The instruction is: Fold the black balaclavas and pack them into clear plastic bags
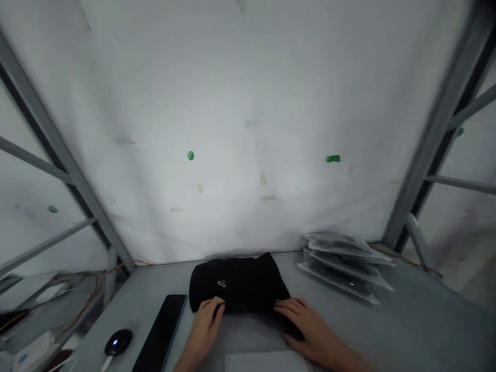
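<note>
A black piece of fabric [248, 284] with a small white looped mark lies spread on the grey table against the back wall. At its near edge, left of the middle, my left hand [205, 325] is closed, with thumb and fingers pinching the cloth. My right hand [306, 325] grips the near right part, fingers over the fabric and thumb below. Some of the dark cloth shows between that thumb and the fingers. Just in front of both hands, a flat whitish sheet or bag [267, 361] is cut off by the bottom of the view.
Several clear plastic bags [344, 263] with dark contents are stacked at the back right. On the left lie a black phone-like slab [160, 330] and a round black device [118, 342] with a glowing light and white cable. Grey metal frame posts [70, 150] flank the white wall.
</note>
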Motion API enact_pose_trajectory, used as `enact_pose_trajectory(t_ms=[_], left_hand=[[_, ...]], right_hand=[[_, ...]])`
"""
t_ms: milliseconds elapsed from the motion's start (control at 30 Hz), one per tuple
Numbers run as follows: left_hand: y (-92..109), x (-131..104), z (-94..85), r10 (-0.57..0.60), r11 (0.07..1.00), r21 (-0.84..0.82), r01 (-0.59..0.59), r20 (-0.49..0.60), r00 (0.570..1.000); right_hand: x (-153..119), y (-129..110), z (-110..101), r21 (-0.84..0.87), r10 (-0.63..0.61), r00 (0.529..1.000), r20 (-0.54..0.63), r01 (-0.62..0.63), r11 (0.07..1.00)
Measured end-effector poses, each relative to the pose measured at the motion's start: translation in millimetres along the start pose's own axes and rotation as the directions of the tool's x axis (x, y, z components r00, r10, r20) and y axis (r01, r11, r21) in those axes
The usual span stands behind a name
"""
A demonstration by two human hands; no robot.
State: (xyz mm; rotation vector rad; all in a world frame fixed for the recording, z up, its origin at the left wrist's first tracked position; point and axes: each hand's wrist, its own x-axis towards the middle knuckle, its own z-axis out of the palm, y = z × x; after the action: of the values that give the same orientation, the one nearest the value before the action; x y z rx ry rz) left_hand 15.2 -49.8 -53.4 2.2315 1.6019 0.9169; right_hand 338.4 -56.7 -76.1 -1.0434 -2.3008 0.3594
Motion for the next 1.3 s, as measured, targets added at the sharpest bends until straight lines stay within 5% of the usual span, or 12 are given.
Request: enact_pose_trajectory(t_ms=[200, 300, 433, 733, 867, 1100, 1300], left_hand=[[6.5, 7.8, -2.9, -0.135, 0.988, -0.07, 0.138, 0.043, 0.99], [5.8, 13.0, -1.1, -0.118, 0.981, 0.16, 0.11, 0.04, 0.992], [3.2, 29.4, -3.0, 0.005, 0.928, 0.371, -0.029, 0.067, 0.998], [-20.9, 102.2, -17.2, 0.07, 0.902, 0.415, -0.121, 0.136, 0.988], [-19.9, 87.8, -32.3, 0.133, 0.895, 0.414, -0.167, 0.111, 0.985], [-23.1, 24.4, -42.2, 0.193, 0.911, 0.326, -0.254, 0.207, 0.959], [-46.4, 20.7, -52.3, -0.057, 0.975, 0.221, 0.017, 0.177, 0.983]], right_hand=[[22.4, 26.8, 13.5, 0.331, 0.314, 0.937, -0.156, -0.25, 0.91], [31.2, 38.4, 8.3, 0.178, 0.362, 0.93, -0.07, -0.345, 0.922], [52.3, 38.0, 0.7, -0.183, 0.267, 0.958, -0.105, -0.283, 0.942], [124.4, 45.4, 5.2, -0.285, 0.133, 0.988, -0.08, -0.15, 0.947], [112.1, 43.2, -1.1, -0.322, 0.084, 0.993, -0.079, -0.106, 0.941], [54.5, 24.4, 3.9, -0.428, -0.108, 0.994, 0.018, 0.105, 0.897], [43.8, 26.8, 7.7, -0.351, -0.083, 0.996, 0.044, 0.094, 0.932]])
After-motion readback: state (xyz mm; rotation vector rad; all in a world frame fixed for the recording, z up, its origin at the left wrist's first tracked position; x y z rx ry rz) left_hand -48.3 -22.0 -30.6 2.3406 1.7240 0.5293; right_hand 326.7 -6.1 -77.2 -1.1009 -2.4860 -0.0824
